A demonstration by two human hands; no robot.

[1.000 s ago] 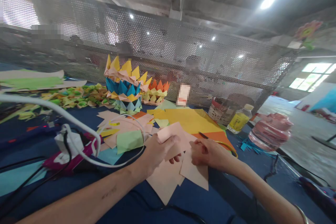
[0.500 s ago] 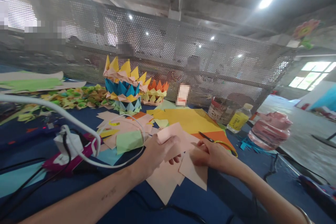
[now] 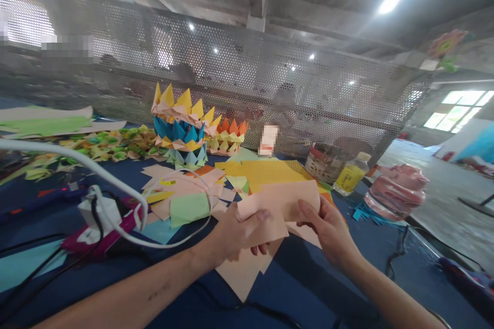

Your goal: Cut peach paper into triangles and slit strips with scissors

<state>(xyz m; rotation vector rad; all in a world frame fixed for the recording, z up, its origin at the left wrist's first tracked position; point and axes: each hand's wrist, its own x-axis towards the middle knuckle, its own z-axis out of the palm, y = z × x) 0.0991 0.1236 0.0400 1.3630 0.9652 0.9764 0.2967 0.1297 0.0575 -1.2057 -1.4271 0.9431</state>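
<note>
A pale pink sheet of paper (image 3: 278,203) hangs above the table, slightly curled, between my two hands. My left hand (image 3: 235,229) pinches its left side, thumb on top and fingertips showing underneath. At the right end my right hand (image 3: 328,223) grips it between thumb and fingers. Below lie more pink paper pieces (image 3: 243,272), partly covered by the held sheet. Yellow paper sheets (image 3: 266,172) are spread just behind. The scissors are hidden behind my right hand and the paper.
Folded paper crowns (image 3: 179,131) stand in a stack at the back. A white cable (image 3: 96,167) loops over a purple power strip (image 3: 88,236) on the left. To the right are a yellow-labelled bottle (image 3: 350,177), a pink water bottle (image 3: 397,193) and a basket-like container (image 3: 324,164).
My right hand has lifted from the paper pieces to the right and now holds the right end of a pink sheet. My left hand keeps its grip, almost in place.
</note>
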